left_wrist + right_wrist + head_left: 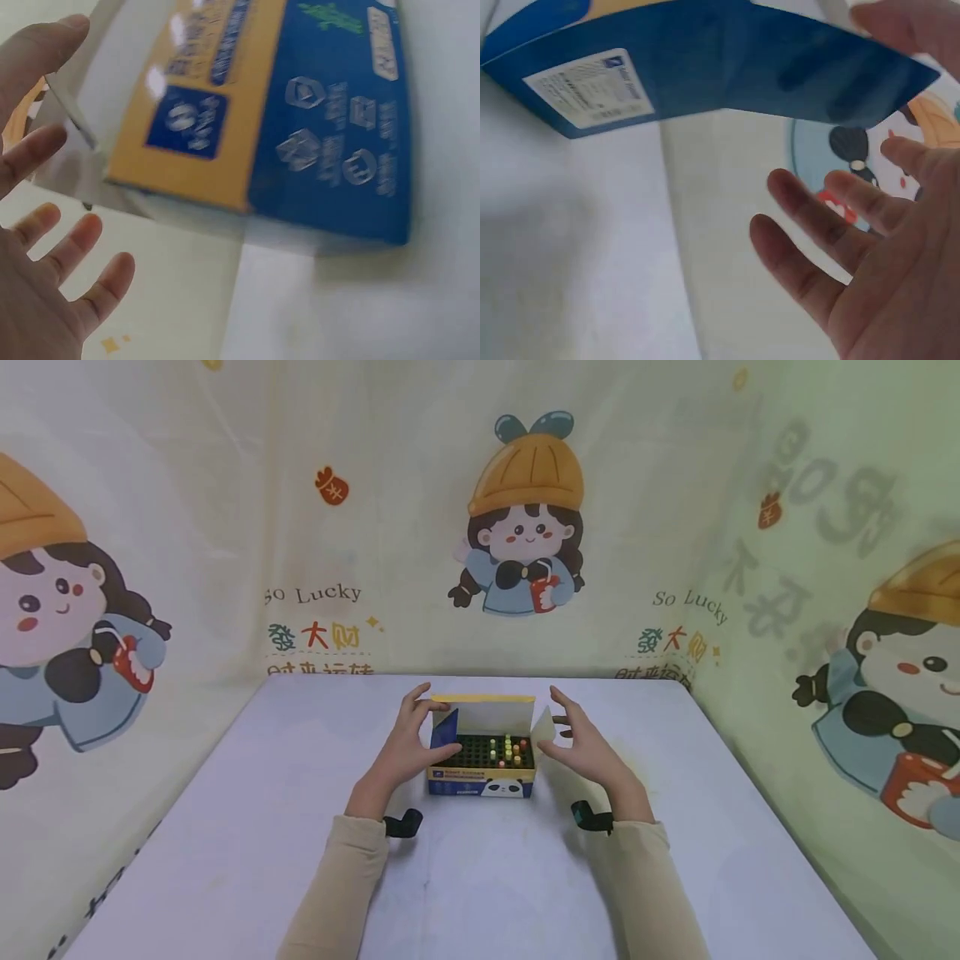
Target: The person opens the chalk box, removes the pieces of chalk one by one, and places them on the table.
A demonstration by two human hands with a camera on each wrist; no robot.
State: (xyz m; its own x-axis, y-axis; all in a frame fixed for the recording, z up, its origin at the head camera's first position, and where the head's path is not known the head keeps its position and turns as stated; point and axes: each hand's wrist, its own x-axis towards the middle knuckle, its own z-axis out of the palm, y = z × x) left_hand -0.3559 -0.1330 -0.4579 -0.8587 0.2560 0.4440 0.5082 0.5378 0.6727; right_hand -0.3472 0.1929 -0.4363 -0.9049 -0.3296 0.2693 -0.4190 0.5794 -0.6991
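A blue and yellow cardboard box (481, 782) with a panda on its front stands on the table, its lid raised at the back. Inside lies a black grid (474, 750); several small sticks with yellow, red and orange tops (508, 748) stand in its right part. At the box's left end is my left hand (405, 742), its thumb over the front corner and fingers spread beside the blue left flap (446, 727). My right hand (596, 753) is at the other end, thumb at the edge of the right flap (832, 71), the other fingers loosely extended. Neither hand grips anything.
A white cloth covers the table (480, 877). Printed curtains (420, 527) with cartoon figures hang behind it and at both sides. A small black wrist camera (403, 823) sits on my left wrist, another camera (592, 817) on my right.
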